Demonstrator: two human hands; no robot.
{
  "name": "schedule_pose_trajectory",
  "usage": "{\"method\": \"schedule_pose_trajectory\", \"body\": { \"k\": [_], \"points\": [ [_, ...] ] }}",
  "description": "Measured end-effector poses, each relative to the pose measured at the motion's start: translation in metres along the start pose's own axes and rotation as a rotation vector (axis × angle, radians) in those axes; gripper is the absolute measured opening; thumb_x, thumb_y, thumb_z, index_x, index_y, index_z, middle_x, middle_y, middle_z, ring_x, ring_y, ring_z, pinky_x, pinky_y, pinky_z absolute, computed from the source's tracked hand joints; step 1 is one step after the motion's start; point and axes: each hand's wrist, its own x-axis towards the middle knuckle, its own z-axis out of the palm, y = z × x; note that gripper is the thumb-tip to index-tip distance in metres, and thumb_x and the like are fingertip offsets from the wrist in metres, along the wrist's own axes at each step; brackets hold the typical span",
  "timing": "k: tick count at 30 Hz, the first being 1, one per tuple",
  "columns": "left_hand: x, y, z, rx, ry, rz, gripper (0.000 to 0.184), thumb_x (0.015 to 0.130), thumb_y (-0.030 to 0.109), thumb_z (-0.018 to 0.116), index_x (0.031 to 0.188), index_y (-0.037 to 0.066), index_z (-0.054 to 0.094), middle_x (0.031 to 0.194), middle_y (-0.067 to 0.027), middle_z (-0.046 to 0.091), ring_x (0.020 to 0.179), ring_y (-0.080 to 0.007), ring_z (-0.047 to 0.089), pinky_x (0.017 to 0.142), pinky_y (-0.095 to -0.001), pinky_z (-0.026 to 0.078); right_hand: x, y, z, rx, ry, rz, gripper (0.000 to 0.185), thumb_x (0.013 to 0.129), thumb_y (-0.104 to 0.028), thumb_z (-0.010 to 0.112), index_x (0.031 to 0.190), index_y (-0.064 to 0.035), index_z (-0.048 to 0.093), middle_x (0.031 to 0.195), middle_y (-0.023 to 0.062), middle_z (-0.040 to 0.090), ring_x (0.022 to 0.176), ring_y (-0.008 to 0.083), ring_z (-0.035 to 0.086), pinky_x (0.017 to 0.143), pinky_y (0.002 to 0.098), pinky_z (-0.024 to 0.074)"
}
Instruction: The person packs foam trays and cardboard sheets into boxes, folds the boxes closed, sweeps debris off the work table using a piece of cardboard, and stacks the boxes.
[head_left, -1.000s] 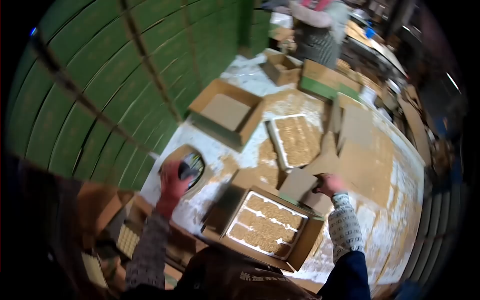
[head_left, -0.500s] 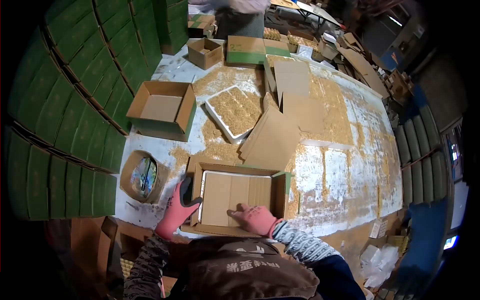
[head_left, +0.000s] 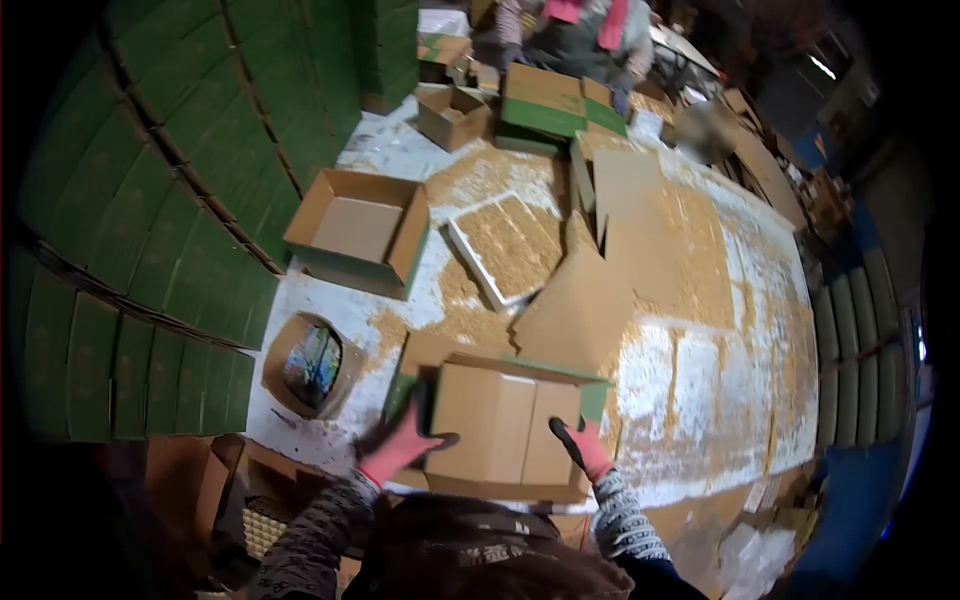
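A cardboard box (head_left: 510, 491) stands at the table's front edge, with cardboard panels (head_left: 480, 425) lying over its inside, so its contents are hidden. My left hand (head_left: 402, 446), in a pink glove with dark fingertips, is at the box's left side, thumb spread over the panel and fingers apart from it. At the right side my right hand (head_left: 586, 446), gloved alike, has its thumb over the right panel and its fingers spread. A white-rimmed tray (head_left: 510, 250) full of yellowish grains lies behind the box. Loose cardboard sheets (head_left: 575, 310) are beside that tray.
An open empty box (head_left: 360, 230) stands back left, and a round container (head_left: 315, 365) with colourful contents is nearer. Green boxes (head_left: 190, 200) are stacked along the left. A co-worker (head_left: 590, 50) is across the table. Smaller box (head_left: 452, 118) and green-brown box (head_left: 545, 105) stand at the back.
The right hand has moved from the flat sheet inside the box to the right side. Panels now cover the white tray rim seen earlier in the box. The co-worker's pink-clad upper part has come into view.
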Motion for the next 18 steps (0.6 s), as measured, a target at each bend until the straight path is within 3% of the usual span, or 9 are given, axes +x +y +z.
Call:
{"method": "schedule_pose_trajectory", "body": {
  "k": [1, 3, 4, 8, 9, 13, 15, 17, 18],
  "points": [
    [-0.003, 0.006, 0.014, -0.527, -0.059, -0.303, 0.098, 0.072, 0.013, 0.073, 0.142, 0.002, 0.005, 0.144, -0.0146, 0.024, 0.129, -0.0184, 0.028, 0.105, -0.0308, 0.026, 0.004, -0.003, -0.011, -0.106, -0.116, 0.077, 0.049, 0.084, -0.03, 0.063, 0.119, 0.0028, 0.049, 0.1, 0.0056, 0.06, 0.087, 0.015, 0.054, 0.077, 0.0284, 0.0445],
    [-0.002, 0.047, 0.01, -0.833, -0.049, -0.366, 0.093, 0.076, 0.009, 0.07, 0.143, 0.006, 0.005, 0.133, -0.0115, 0.042, 0.12, -0.016, 0.042, 0.098, -0.0271, 0.036, 0.011, 0.004, -0.027, -0.233, -0.23, 0.132, 0.052, 0.087, -0.033, 0.059, 0.122, 0.0029, 0.047, 0.106, 0.0063, 0.06, 0.092, 0.0167, 0.056, 0.082, 0.0292, 0.0445],
    [0.008, 0.035, 0.008, -0.902, -0.039, -0.417, 0.083, 0.079, 0.013, 0.067, 0.142, 0.005, 0.013, 0.13, -0.0098, 0.046, 0.116, -0.0157, 0.045, 0.094, -0.0267, 0.039, 0.013, 0.015, -0.032, -0.286, -0.21, -0.159, 0.052, 0.089, -0.034, 0.054, 0.124, 0.0031, 0.045, 0.111, 0.0068, 0.059, 0.097, 0.0172, 0.055, 0.085, 0.0292, 0.0443],
    [0.073, 0.056, -0.069, -1.059, -0.037, -0.595, 0.043, 0.096, 0.032, 0.037, 0.126, 0.003, 0.047, 0.126, -0.0095, 0.05, 0.114, -0.0164, 0.05, 0.091, -0.0321, 0.044, 0.044, -0.119, 0.003, 0.39, -0.137, 0.061, 0.044, 0.093, -0.03, 0.046, 0.123, 0.0013, 0.048, 0.118, 0.0077, 0.056, 0.107, 0.017, 0.053, 0.092, 0.0286, 0.0418],
    [0.105, 0.006, -0.107, -0.524, -0.012, -0.139, 0.045, 0.096, 0.03, 0.034, 0.128, -0.001, 0.043, 0.13, -0.0133, 0.046, 0.118, -0.0218, 0.046, 0.098, -0.035, 0.037, 0.058, -0.131, 0.011, 0.65, -0.104, 0.106, 0.04, 0.093, -0.028, 0.046, 0.121, 0.0012, 0.05, 0.116, 0.0072, 0.056, 0.104, 0.0164, 0.055, 0.089, 0.028, 0.0431],
    [0.15, -0.022, -0.244, -0.696, 0.74, 0.158, 0.041, 0.085, 0.009, 0.044, 0.124, -0.002, 0.046, 0.119, -0.0114, 0.055, 0.11, -0.0219, 0.052, 0.094, -0.0337, 0.041, 0.162, -0.131, 0.045, 0.716, 0.013, -0.284, 0.038, 0.093, -0.027, 0.046, 0.117, 0.0025, 0.052, 0.109, 0.007, 0.059, 0.101, 0.0155, 0.056, 0.087, 0.0291, 0.045],
    [0.168, -0.043, -0.286, -0.745, 0.748, 0.275, 0.046, 0.091, 0.023, 0.035, 0.129, -0.001, 0.041, 0.127, -0.0112, 0.048, 0.116, -0.023, 0.046, 0.101, -0.0329, 0.033, 0.2, -0.141, 0.054, 0.766, -0.075, -0.297, 0.037, 0.093, -0.024, 0.047, 0.117, 0.0034, 0.052, 0.113, 0.0078, 0.057, 0.103, 0.0156, 0.054, 0.088, 0.0294, 0.0445],
    [0.191, -0.044, -0.316, -0.782, 0.738, 0.4, 0.054, 0.097, 0.037, 0.025, 0.134, 0.0, 0.036, 0.135, -0.011, 0.042, 0.122, -0.024, 0.04, 0.107, -0.0322, 0.024, 0.242, -0.126, 0.073, 0.294, 0.106, -0.574, 0.036, 0.092, -0.026, 0.047, 0.115, 0.001, 0.054, 0.11, 0.0076, 0.058, 0.101, 0.016, 0.054, 0.09, 0.0314, 0.0431],
    [0.208, -0.084, -0.324, -0.773, 0.438, 0.457, 0.052, 0.097, 0.034, 0.025, 0.134, 0.0, 0.035, 0.136, -0.0091, 0.04, 0.123, -0.0223, 0.039, 0.108, -0.0331, 0.022, 0.237, -0.159, 0.088, 0.528, -0.002, -0.238, 0.04, 0.091, -0.022, 0.048, 0.122, 0.0032, 0.049, 0.119, 0.0094, 0.054, 0.112, 0.016, 0.048, 0.098, 0.0328, 0.0382]
  ]
}}
